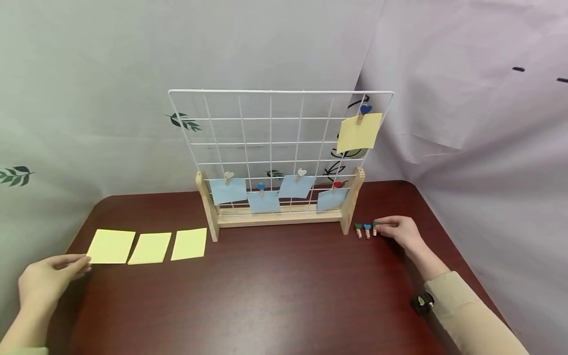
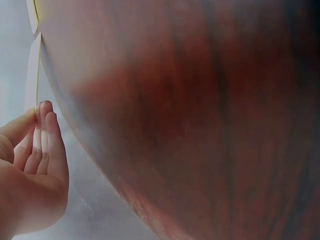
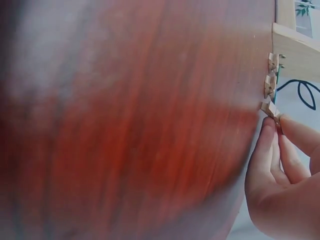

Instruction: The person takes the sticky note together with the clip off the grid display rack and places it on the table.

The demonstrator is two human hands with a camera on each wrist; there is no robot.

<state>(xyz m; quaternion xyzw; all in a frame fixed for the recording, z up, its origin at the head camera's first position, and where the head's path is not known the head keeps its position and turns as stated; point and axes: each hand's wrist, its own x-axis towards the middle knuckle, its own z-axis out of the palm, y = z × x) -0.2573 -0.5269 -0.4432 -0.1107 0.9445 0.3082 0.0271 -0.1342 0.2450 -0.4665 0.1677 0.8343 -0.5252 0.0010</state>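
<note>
At the table's left, my left hand (image 1: 51,278) pinches the near-left corner of a yellow sticky note (image 1: 111,246) between thumb and fingers; the left wrist view shows the paper (image 2: 32,75) edge-on. Two more yellow notes lie in a row to its right, the middle one (image 1: 150,248) and the far one (image 1: 189,244). On the right, my right hand (image 1: 401,230) pinches a small wooden clothespin (image 3: 271,110) with a green heart. Beside it are a clothespin with a blue heart (image 1: 367,230) and another with a green heart (image 1: 358,230).
A white wire grid (image 1: 270,143) stands in a wooden base (image 1: 279,219) at the back centre. Several blue notes (image 1: 228,191) are clipped low on it, and a yellow note (image 1: 358,132) hangs at upper right. A patterned curtain (image 1: 111,98) hangs behind the dark red table (image 1: 275,296).
</note>
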